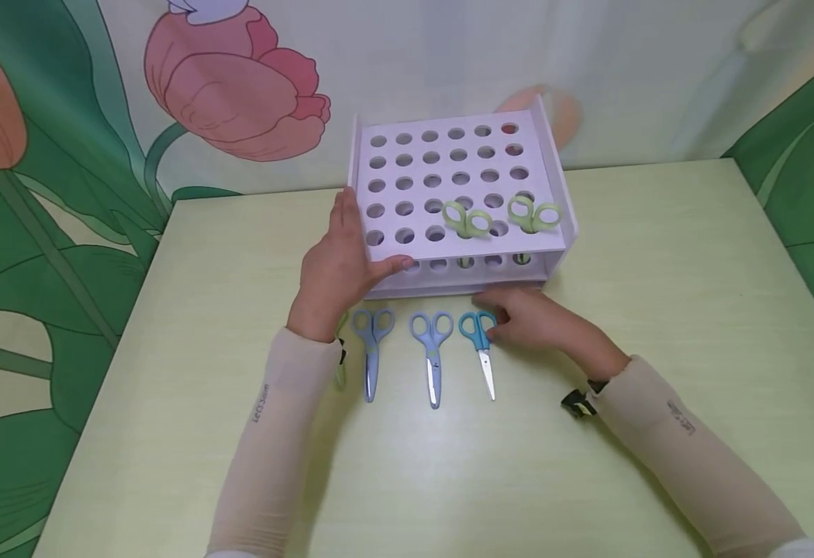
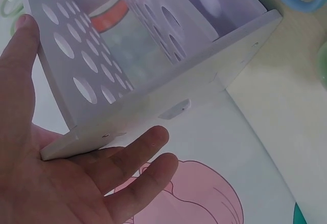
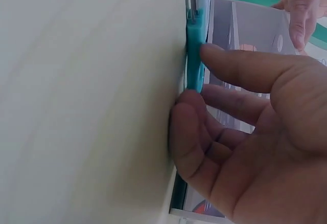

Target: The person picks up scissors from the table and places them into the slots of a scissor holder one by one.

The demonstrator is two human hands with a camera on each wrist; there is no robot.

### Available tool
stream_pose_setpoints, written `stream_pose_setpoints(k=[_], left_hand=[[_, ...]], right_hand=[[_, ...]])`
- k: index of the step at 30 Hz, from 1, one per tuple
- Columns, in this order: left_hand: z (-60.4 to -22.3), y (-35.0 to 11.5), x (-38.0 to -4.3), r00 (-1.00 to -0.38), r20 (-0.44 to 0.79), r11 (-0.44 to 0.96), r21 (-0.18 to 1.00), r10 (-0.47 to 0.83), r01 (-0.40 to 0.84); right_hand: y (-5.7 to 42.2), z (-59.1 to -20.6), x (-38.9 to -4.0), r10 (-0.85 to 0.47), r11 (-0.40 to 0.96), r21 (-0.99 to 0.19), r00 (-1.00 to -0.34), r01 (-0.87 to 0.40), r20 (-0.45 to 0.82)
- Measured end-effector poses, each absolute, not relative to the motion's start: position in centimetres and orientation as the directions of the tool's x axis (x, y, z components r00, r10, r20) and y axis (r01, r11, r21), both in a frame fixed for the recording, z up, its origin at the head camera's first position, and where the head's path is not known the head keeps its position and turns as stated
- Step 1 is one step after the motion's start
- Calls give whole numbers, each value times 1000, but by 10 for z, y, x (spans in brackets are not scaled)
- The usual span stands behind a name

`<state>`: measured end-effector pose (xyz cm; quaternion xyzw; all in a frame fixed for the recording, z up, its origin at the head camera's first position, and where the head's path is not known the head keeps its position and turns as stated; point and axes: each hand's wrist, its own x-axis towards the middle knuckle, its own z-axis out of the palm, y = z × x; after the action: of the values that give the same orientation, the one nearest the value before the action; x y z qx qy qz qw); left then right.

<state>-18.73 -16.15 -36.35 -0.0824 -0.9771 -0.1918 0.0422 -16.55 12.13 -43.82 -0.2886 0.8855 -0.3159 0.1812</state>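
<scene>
A lilac rack point(image 1: 556, 170) with rows of round holes stands at the back of the table. My left hand point(image 1: 337, 260) holds its left side, thumb over the front edge and fingers along the side panel point(image 2: 168, 106). Two green-handled scissors point(image 1: 466, 229) hang in its front holes. Before the rack lie teal scissors point(image 1: 480, 341), blades toward me. My right hand point(image 1: 536, 318) is at their handle point(image 3: 194, 50), thumb touching it and the other fingers curled close to the tabletop. Left of them lie two periwinkle scissors point(image 1: 434, 360), tips toward me.
A light green item point(image 1: 340, 376) lies partly hidden behind my left wrist. The pale wooden table point(image 1: 519, 480) meets a wall covering with painted tulips point(image 1: 239, 85) behind the rack. Beige sleeves cover both forearms.
</scene>
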Motion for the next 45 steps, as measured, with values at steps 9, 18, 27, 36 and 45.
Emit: stream_pose_setpoints(k=[9, 18, 27, 36, 45], left_hand=[[-361, -160, -188, -983, 108, 930, 322, 150, 178], [-364, -159, -189, -986, 83, 932, 322, 147, 167], [-363, -159, -189, -988, 75, 935, 320, 134, 151], [-360, -159, -188, -987, 78, 931, 329, 141, 159], [-359, -159, -187, -987, 79, 935, 319, 139, 157]], right_hand=[[121, -437, -168, -677, 635, -621, -718, -460, -160], [122, -441, -166, -717, 598, -624, -683, -503, -136], [121, -436, -165, -726, 615, -604, -663, -507, -183], [128, -437, -161, -695, 627, -629, -695, -460, -183], [137, -428, -156, -667, 528, -791, -727, -309, -161]])
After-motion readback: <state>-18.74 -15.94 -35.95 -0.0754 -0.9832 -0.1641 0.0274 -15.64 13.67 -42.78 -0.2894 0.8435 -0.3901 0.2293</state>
